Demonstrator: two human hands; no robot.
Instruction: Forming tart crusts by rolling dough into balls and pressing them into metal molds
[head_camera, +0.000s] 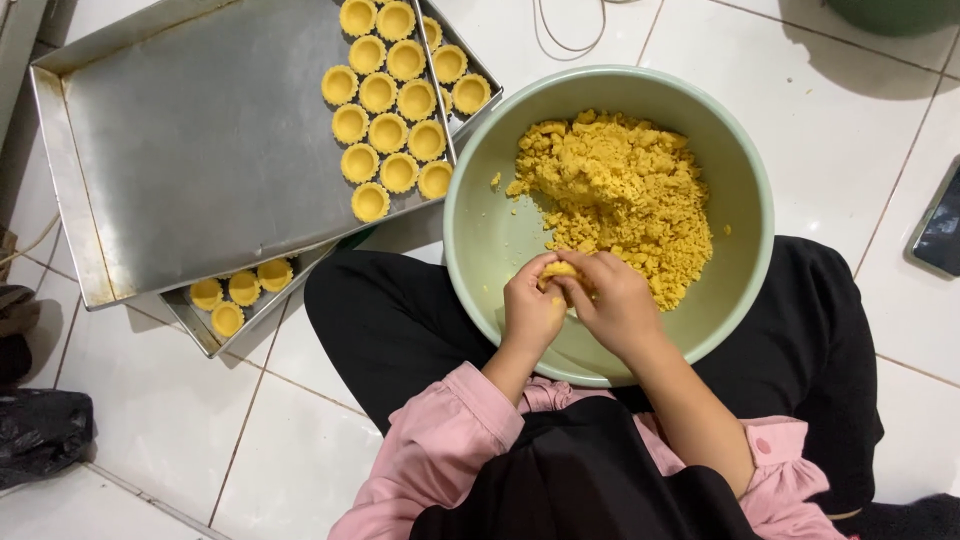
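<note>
A pale green bowl (480, 240) rests on my lap and holds a heap of crumbly yellow dough (620, 190). Over the bowl's near side my left hand (530, 312) and my right hand (618, 305) meet, fingers pinched together on a small lump of dough (558, 270) between them. To the left a metal baking tray (200, 150) carries several small yellow tart shells (390, 100) in rows along its right side.
A second tray (200, 325) lies under the first, with three tart shells (240, 290) showing at its near corner. A black bag (40, 430) sits at the left edge on the white tiled floor. A dark flat object (942, 225) lies at the right edge.
</note>
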